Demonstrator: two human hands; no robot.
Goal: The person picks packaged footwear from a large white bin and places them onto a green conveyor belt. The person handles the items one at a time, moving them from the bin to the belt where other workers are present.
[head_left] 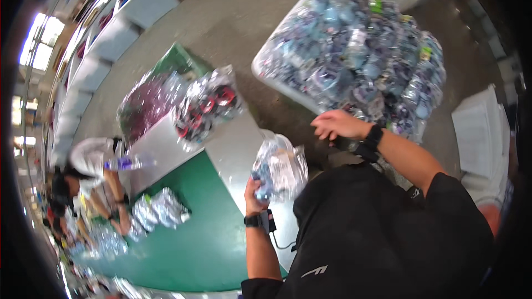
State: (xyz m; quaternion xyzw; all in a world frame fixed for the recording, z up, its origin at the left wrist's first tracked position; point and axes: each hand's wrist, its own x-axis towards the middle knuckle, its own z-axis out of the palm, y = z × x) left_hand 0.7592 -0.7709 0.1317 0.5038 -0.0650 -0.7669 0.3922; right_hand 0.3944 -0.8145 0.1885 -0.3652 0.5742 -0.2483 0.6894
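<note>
My left hand [254, 195] is closed around the lower left side of a clear plastic bag [281, 169]. Pale blue items and a white sheet or label show through its film; their kind I cannot make out. The bag is over the grey metal edge of the worktable [233, 160]. My right hand [342, 125] hangs in the air beside a large white bin [285, 91], with loosely bent fingers, slightly apart, and no item visible in them. Heaped above the bin's rim are many clear bags of blue and dark items [354, 50].
Bagged red-and-black items [208, 105] lie on the table's far end, next to a green-lined container [177, 61]. Across the green work surface [194, 227], a co-worker [94, 160] handles clear bags [160, 209]. White bins [479, 133] stand at right, more along the left wall.
</note>
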